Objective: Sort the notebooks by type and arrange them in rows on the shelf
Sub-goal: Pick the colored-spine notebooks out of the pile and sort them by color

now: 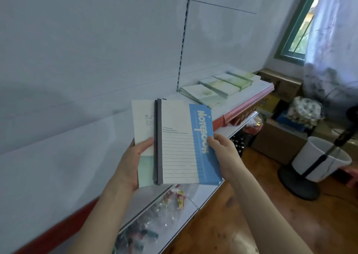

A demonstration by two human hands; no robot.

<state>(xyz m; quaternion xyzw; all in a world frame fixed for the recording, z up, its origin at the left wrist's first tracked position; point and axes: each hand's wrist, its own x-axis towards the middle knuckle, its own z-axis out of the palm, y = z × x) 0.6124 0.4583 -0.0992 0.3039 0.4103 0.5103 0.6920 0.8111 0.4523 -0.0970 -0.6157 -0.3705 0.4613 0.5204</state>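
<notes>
Two paper notebooks, probably light and bendy, at centre: left grip (131, 160) clasps the pale green-white notebook (143, 118) at 7 o'clock; right grip (222, 151) pinches the blue-and-white lined notebook (180, 149) at 3 o'clock. Firmer hold: grey spine (159, 141).

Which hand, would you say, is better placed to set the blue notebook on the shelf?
Right, probably: the right hand pinches the blue notebook at its edge, nearer the shelved green notebooks; the left hand holds the pale notebook.
</notes>
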